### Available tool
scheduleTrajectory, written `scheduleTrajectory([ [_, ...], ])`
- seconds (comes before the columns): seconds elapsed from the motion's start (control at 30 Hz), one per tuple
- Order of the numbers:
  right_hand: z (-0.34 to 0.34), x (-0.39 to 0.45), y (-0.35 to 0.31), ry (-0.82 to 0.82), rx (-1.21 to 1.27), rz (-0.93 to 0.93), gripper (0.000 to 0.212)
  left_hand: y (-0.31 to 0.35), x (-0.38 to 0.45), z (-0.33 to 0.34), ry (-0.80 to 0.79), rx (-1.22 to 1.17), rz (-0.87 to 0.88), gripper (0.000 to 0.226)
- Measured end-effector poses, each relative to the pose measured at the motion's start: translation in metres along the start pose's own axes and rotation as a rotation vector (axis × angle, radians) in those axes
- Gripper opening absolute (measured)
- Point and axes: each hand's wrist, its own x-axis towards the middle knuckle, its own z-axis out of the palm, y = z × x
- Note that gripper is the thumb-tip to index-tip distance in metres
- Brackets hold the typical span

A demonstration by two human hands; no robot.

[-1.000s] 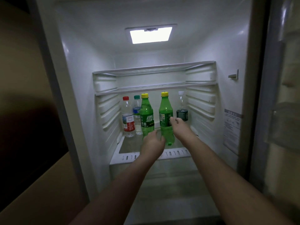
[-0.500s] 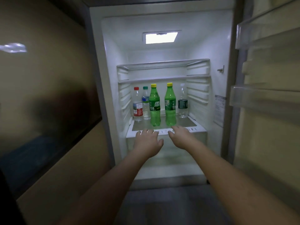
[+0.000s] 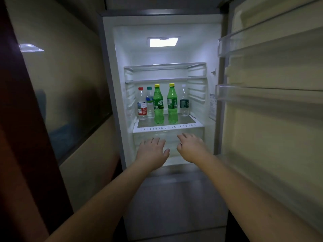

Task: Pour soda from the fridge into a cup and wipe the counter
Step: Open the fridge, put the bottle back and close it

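Backed off the shelf (image 3: 167,127), both hands, left hand (image 3: 151,151) and right hand (image 3: 190,148), hang spread and empty below it; upright green soda bottles (image 3: 165,103) stand above, equally near either.

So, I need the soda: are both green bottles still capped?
Capped: left green bottle and right green bottle each stand upright with a yellow cap on.

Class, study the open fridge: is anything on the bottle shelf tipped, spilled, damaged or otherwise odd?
Nothing stands out. All five bottles on the shelf stand upright with caps on: the two green soda bottles in front, three clear bottles behind and beside. No spill shows. Both hands, left hand and right hand, hold nothing.
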Motion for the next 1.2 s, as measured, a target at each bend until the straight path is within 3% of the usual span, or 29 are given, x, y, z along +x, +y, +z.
scheduleTrajectory([
  [0.23, -0.020, -0.055, -0.005, 0.000, -0.029, -0.031, 0.050, 0.022, -0.056, -0.028, 0.017, 0.027, -0.030, 0.054],
  [0.37, -0.031, -0.098, -0.001, -0.029, 0.001, -0.039, 0.050, 0.054, -0.092, -0.043, 0.032, 0.047, -0.052, 0.068],
  [0.57, -0.047, -0.181, 0.035, -0.046, 0.010, -0.076, 0.050, 0.122, -0.140, -0.058, -0.031, -0.019, -0.117, 0.055],
  [1.03, -0.096, -0.305, 0.076, 0.054, 0.064, -0.097, 0.049, 0.215, -0.231, -0.101, -0.003, 0.025, -0.102, 0.072],
  [1.1, -0.103, -0.320, 0.077, 0.067, 0.047, -0.068, 0.054, 0.222, -0.240, -0.106, 0.004, 0.018, -0.070, 0.081],
  [1.2, -0.113, -0.344, 0.076, 0.101, 0.024, -0.050, 0.083, 0.232, -0.252, -0.112, 0.034, -0.007, -0.012, 0.089],
])
